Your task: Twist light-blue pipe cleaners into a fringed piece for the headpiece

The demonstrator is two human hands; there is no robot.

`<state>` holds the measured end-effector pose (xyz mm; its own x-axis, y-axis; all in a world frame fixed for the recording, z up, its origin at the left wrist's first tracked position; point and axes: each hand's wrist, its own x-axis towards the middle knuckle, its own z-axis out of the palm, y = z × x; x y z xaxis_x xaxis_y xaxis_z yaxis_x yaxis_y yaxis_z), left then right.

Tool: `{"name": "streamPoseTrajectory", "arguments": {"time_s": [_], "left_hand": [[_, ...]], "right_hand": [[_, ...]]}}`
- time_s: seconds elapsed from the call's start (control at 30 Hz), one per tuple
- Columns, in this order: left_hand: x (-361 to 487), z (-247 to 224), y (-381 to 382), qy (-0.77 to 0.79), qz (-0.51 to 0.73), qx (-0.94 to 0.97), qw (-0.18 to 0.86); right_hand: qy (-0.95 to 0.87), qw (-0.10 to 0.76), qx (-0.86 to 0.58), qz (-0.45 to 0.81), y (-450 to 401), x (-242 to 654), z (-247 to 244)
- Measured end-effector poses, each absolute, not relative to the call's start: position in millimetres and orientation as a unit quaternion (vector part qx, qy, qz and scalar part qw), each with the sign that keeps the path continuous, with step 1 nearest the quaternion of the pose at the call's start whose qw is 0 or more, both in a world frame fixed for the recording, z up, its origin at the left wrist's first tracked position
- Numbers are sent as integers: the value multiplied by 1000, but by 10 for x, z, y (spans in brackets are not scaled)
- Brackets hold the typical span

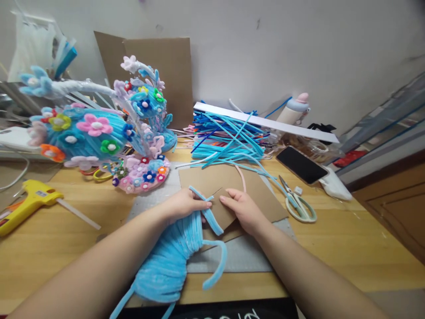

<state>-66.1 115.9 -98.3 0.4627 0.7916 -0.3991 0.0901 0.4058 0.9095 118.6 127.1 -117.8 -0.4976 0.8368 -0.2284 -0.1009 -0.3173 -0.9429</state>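
Note:
My left hand (pixel 182 206) is closed, thumb and fingers pinching light blue pipe cleaners (pixel 212 221) that cross each other. Below it hangs a plump bundle of the same blue pipe cleaners (pixel 166 266), packed side by side, with loose ends sticking out. One end (pixel 221 261) curls to the right. My right hand (pixel 242 208) is close by, its thumb and fingertips pressed together near a thin dark line that may be bare wire. What those fingers grip is too small to make out. Brown cardboard (pixel 262 195) lies under the hands on a grey mat (pixel 232 261).
Flower-covered blue pipe-cleaner ornaments (pixel 89 137) stand at left, near a yellow glue gun (pixel 33 204). Behind the cardboard lies a pile of pipe cleaners (pixel 229 137) under a white strip (pixel 265 122). Scissors (pixel 300 206), a phone (pixel 302 164) and a bottle (pixel 292 110) are at right.

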Motion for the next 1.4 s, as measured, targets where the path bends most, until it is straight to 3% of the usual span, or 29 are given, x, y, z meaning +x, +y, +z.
{"name": "streamPoseTrajectory", "arguments": {"time_s": [0.23,0.33,0.43,0.6,0.73,0.9,1.2,1.4], "left_hand": [[-752,-1033,1239,501,241,562,613],[-790,-1036,1290,520,246,583,574],[-776,-1018,1311,519,303,576,553],[-672,-955,1275,490,382,527,580],[-695,-889,1273,457,339,549,613],[-793,-831,1273,458,230,610,604],[-552,-581,995,539,279,659,444],[-522,-524,931,566,260,671,402]], "right_hand": [[-489,408,-475,607,1530,1397,-1220],[-580,442,-542,418,1615,1499,-1210],[-665,481,-494,288,1528,1441,-1155],[-620,376,-392,565,1266,1120,-1127],[-501,344,-391,690,1195,1021,-1160],[-456,355,-393,715,1184,1075,-1106],[-569,392,-379,616,1173,1114,-898],[-519,374,-346,687,1186,1176,-943]]}}
